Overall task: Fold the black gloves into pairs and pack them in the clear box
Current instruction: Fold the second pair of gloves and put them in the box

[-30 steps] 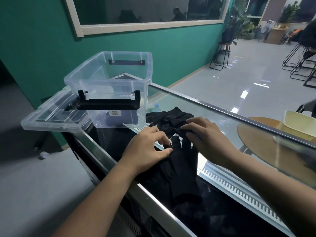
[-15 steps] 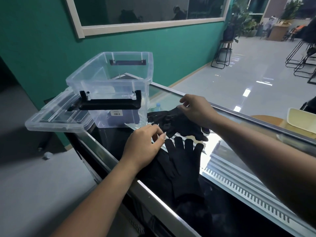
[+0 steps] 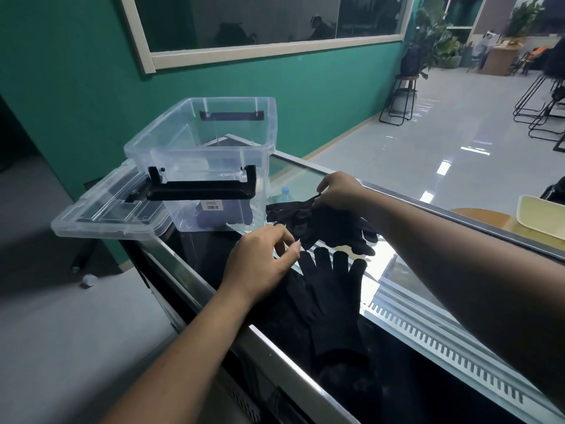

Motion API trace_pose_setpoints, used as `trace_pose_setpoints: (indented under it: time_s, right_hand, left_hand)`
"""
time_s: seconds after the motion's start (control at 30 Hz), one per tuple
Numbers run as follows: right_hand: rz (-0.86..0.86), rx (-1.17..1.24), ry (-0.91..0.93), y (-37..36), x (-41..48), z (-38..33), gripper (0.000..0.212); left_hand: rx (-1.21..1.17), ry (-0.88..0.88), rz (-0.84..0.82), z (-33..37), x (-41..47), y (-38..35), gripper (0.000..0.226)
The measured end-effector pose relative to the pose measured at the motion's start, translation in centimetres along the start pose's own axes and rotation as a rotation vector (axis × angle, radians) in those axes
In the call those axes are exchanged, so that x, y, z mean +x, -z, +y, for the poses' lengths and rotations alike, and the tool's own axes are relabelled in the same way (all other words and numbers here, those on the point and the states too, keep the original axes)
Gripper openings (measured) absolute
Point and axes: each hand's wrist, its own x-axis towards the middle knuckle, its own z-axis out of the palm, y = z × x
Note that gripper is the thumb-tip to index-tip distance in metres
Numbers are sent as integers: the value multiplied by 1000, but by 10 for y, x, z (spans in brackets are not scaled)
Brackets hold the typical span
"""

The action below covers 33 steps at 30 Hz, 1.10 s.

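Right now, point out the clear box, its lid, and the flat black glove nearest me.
clear box (image 3: 211, 142): head view, on its near transparent wall above the black handle.
lid (image 3: 101, 215): head view, on its flat top panel, left of the box.
flat black glove (image 3: 333, 304): head view, on the palm area.

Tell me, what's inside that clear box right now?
No gloves show inside the clear box. Its barcode label and black handle cover part of the bottom.
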Motion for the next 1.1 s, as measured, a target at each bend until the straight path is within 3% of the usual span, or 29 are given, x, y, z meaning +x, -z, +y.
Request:
trace_pose_setpoints:
  time_s: [0.17, 0.3, 0.43, 0.7, 0.83, 0.97, 1.1]
  right_hand:
    - [33, 178, -30, -1, 3, 3, 39]
    - [126, 389, 79, 14, -7, -6, 20]
    - [166, 578, 165, 35, -39, -20, 23]
    - [200, 671, 236, 39, -110, -27, 32]
    - [189, 710, 230, 31, -132, -29, 33]
    - [133, 906, 257, 29, -144, -30, 30]
    - [97, 1053, 279, 31, -147, -26, 11]
  left_hand:
    - [-18, 8, 21, 1, 0, 1, 23]
    - [-56, 33, 71, 2, 0, 2, 10]
    - [-100, 46, 121, 4, -1, 4, 6]
    - [-146, -49, 126, 28, -5, 11, 54]
    - [-139, -66, 84, 51, 0, 14, 67]
    - [-96, -106, 186, 61, 10, 19, 45]
    - [-73, -117, 292, 58, 23, 33, 16]
